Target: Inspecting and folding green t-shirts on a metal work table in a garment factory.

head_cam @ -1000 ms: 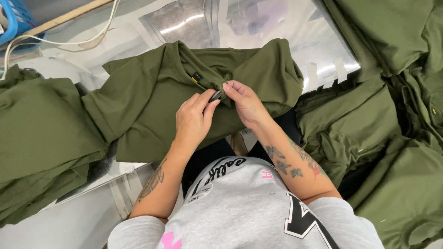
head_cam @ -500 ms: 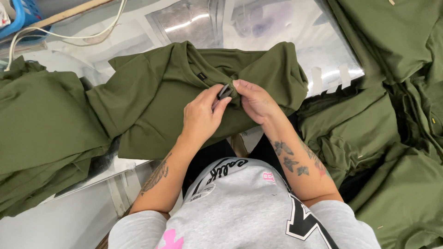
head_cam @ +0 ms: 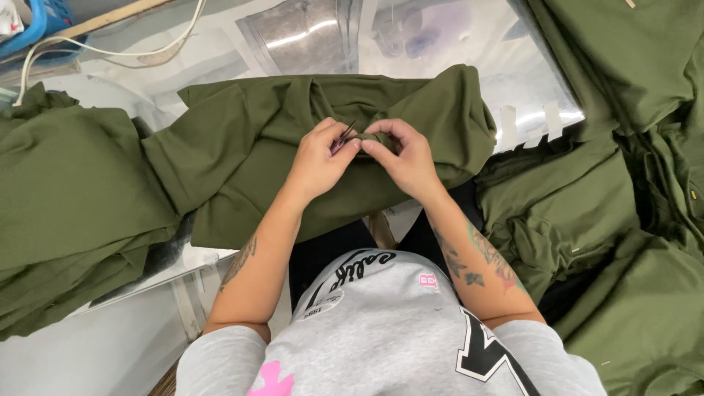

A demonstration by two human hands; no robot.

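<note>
An olive green garment lies across the shiny table in front of me. My left hand pinches a small dark thin tool, like thread snips, at the garment's middle. My right hand pinches a fold of the green garment right beside the tool's tip. The two hands touch at the fingertips. What the tool's tip meets is hidden by my fingers.
A stack of olive garments lies on the left. More olive garments pile up on the right. A reflective table top stretches behind, with a white cable and a blue basket at the far left.
Both hands have shifted slightly left along the garment and drawn closer together. The dark tool now points up between my left fingers.
</note>
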